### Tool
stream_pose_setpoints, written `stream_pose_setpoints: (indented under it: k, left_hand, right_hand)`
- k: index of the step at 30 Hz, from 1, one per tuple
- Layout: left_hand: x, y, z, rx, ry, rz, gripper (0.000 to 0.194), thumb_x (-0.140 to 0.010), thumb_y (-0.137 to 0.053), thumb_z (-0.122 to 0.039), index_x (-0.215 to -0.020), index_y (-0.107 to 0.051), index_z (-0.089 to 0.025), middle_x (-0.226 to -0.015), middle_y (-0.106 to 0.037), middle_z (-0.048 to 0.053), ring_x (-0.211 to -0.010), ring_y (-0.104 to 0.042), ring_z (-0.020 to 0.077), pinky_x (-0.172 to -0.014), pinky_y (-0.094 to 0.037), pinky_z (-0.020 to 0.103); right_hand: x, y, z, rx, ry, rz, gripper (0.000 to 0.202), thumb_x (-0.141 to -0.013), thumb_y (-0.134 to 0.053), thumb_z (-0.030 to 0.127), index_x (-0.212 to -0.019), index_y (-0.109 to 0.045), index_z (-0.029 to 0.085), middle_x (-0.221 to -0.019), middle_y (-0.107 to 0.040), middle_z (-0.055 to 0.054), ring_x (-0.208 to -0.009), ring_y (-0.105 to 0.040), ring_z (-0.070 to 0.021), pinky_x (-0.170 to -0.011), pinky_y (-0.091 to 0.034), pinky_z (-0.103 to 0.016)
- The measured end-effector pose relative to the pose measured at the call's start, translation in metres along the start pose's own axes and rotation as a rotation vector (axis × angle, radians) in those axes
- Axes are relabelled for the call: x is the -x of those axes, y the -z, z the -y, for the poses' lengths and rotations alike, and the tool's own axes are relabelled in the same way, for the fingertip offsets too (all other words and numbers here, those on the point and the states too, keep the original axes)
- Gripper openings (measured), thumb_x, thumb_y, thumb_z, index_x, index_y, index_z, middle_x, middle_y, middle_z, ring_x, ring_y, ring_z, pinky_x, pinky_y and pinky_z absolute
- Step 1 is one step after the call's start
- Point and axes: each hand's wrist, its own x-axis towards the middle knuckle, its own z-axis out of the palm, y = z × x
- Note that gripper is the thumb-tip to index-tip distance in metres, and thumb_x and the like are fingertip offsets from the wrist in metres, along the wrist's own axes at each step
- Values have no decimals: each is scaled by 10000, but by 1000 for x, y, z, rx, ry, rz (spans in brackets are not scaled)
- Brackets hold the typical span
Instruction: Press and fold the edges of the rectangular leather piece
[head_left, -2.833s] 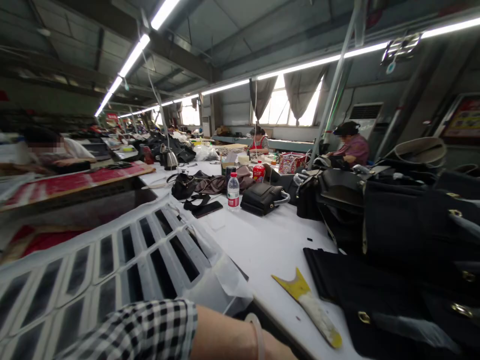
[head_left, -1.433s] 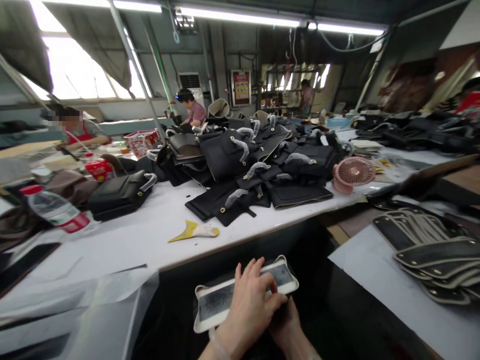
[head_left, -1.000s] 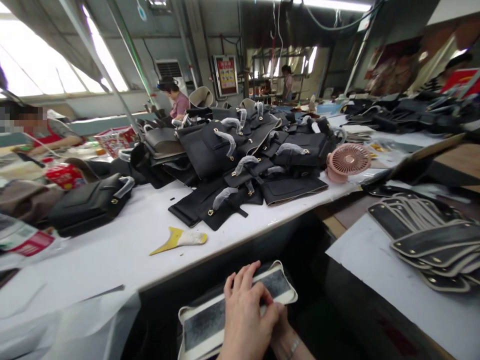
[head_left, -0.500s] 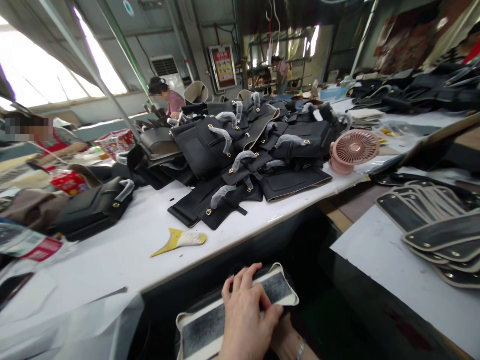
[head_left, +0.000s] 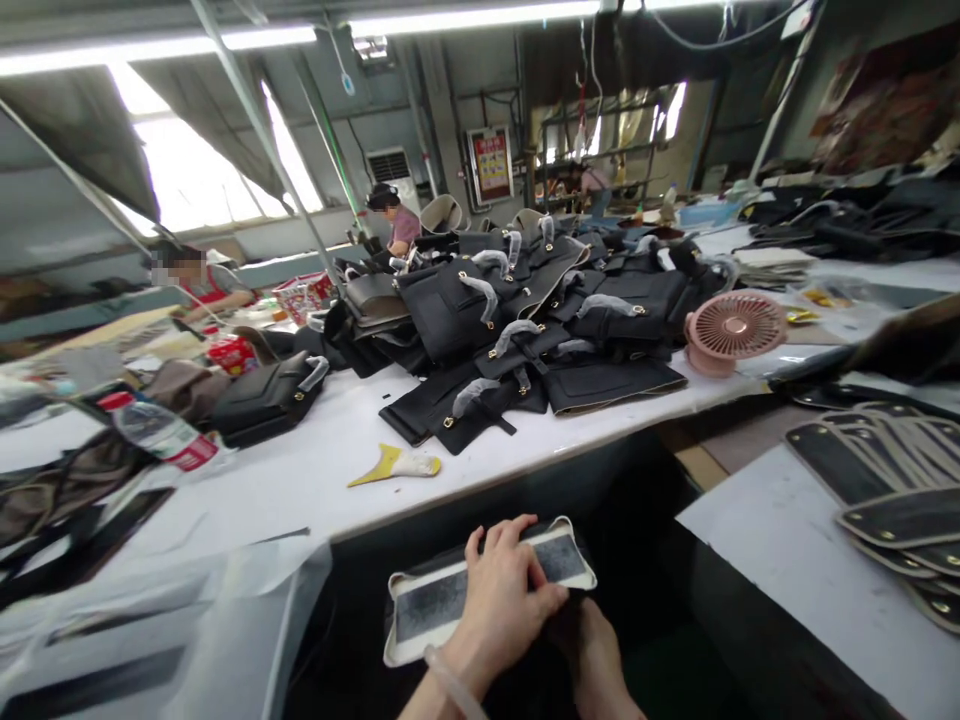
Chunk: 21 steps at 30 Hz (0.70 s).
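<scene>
Right hand point(head_left: 592, 650) mostly hidden under panel point(head_left: 450, 600) — grip perhaps closed.

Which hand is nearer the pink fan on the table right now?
Right hand, marginally. It sits under the panel's right end; the left hand lies on top, further left. Both are well below the pink fan.
</scene>
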Motion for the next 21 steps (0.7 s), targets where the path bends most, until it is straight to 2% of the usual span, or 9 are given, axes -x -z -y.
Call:
stream_pose_setpoints:
  k: [2,3,5,6,8,10,12,15,21]
  left_hand:
    - [2,-1,1,8,-16,-24,159,-663,-790,-233,-606,-644,-212,-1402,-597,20,-1335,-476,257,-1164,-152,585]
    - [3,-1,2,14,-26,-34,170,-667,-796,-241,-608,-641,-208,-1394,-604,36,-1337,-479,255,-1171,-146,586]
    - [6,0,2,20,-53,-50,187,-684,-802,-262,-617,-638,-200,-1378,-614,78,-1342,-487,250,-1191,-106,586]
    - [7,0,2,19,-73,-60,193,-697,-800,-274,-622,-639,-196,-1369,-620,100,-1343,-492,248,-1201,-80,582]
    - [9,0,2,8,-110,-80,196,-723,-787,-288,-633,-643,-190,-1355,-626,132,-1339,-502,247,-1214,-38,569]
    - [10,-2,4,3,-130,-101,180,-737,-768,-272,-643,-641,-185,-1354,-627,139,-1339,-505,245,-1223,-31,554]
    - [11,-4,6,13,-135,-126,139,-739,-743,-230,-663,-635,-184,-1364,-622,131,-1344,-502,237,-1232,-45,535]
    - [14,-6,10,33,-134,-169,107,-735,-708,-173,-685,-614,-184,-1376,-615,116,-1359,-488,223,-1240,-41,508]
    - [30,-2,15,72,-109,-253,100,-769,-675,-153,-768,-591,-208,-1355,-613,36,-1330,-490,204,-1244,-40,510]
  right_hand:
    - [14,26,14,148,72,-37,355,-732,-795,472,-881,-708,162,-789,-711,-39,-768,-661,-209,-651,-540,-289]
    - [24,36,22,234,169,-22,363,-711,-801,477,-919,-736,187,-873,-736,-44,-863,-673,-227,-713,-546,-282]
    - [45,44,36,455,581,65,306,-811,-715,446,-1045,-754,252,-1091,-736,-30,-1050,-662,-237,-877,-531,-276]
    - [55,44,41,567,849,115,276,-888,-639,381,-1127,-734,281,-1181,-712,-19,-1110,-648,-230,-944,-511,-287]
    - [70,37,49,751,1329,195,368,-967,-505,211,-1297,-639,301,-1298,-657,-25,-1172,-628,-222,-1006,-489,-324]
    - [73,30,54,887,1585,230,509,-956,-473,96,-1431,-507,277,-1336,-632,-58,-1204,-611,-236,-994,-502,-358]
    - [69,26,57,1064,1749,257,564,-938,-501,96,-1489,-423,194,-1324,-636,-112,-1218,-601,-271,-966,-517,-384]
    - [58,26,63,1294,1910,217,588,-928,-542,188,-1485,-401,63,-1283,-652,-170,-1184,-614,-316,-950,-504,-424]
    - [58,21,65,1405,1977,177,642,-934,-540,267,-1493,-362,7,-1201,-680,-206,-1086,-643,-353,-960,-454,-478]
